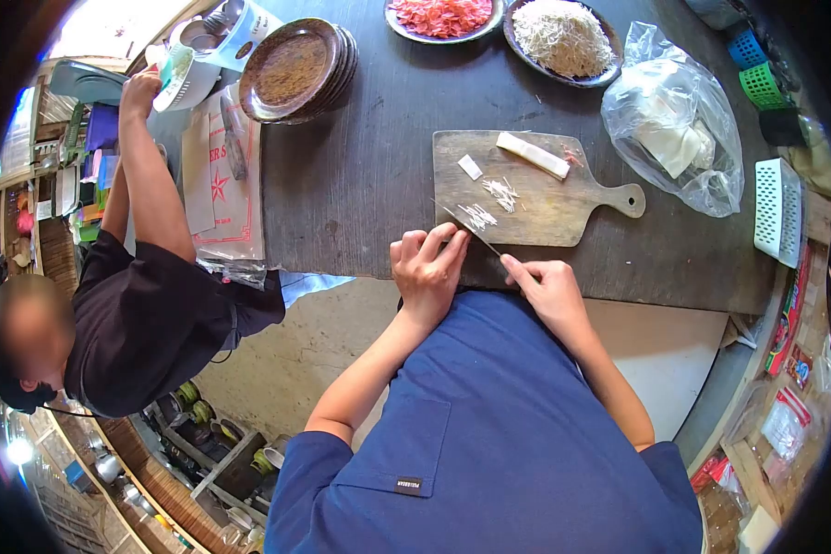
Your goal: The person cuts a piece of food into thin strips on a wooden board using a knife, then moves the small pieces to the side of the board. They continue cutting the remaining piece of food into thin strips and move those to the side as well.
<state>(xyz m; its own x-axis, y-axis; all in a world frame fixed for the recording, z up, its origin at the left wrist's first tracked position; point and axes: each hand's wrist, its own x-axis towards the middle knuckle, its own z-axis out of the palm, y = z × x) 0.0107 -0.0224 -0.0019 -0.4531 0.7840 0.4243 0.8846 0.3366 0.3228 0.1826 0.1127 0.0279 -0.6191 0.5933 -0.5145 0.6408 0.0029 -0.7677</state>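
Observation:
My right hand (551, 288) grips a knife (482, 242) at the near edge of the wooden cutting board (547, 214). The blade points up and left, towards the board's lower left corner. My left hand (428, 268) is beside the blade with its fingers bent and close together; anything between them is hidden. Thin white strips (478, 217) lie just past the blade, with a second little pile of strips (501, 194) behind them. A small white slice (470, 167) and a long pale block (533, 155) rest farther back on the board.
At the back stand a plate of red shreds (441, 15) and a plate of pale shreds (563, 39). A clear plastic bag (674, 120) lies right of the board. Stacked brown plates (291, 69) are at left, near another person (148, 314) reaching towards a white basket (192, 85).

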